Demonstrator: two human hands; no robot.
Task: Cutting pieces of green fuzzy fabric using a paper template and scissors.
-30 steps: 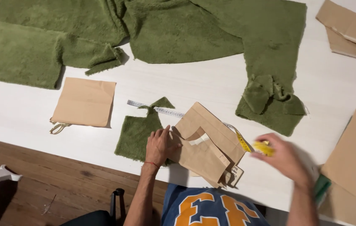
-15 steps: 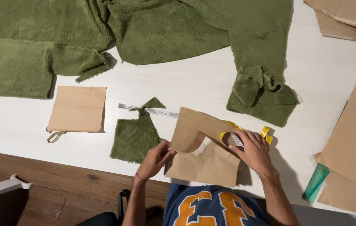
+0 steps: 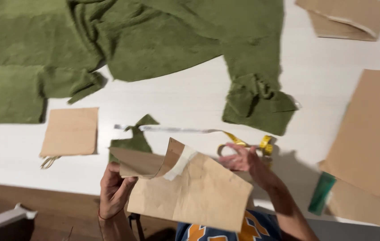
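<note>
My left hand [image 3: 115, 189] pinches the brown paper piece [image 3: 190, 189], lifted off the desk [image 3: 190, 100] so its flap curls up; right hand [image 3: 245, 161] reaches behind it, fingers loose, over yellow tape measure [image 3: 243, 143]; green fabric [image 3: 154, 40] lies beyond.

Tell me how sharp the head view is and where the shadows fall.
Head view: soft all over with motion blur, worst on the right hand and the brown paper piece held by the left hand; even light on the white table, no strong glare; a soft shadow lies right of the right hand, towards the green stick.
</note>
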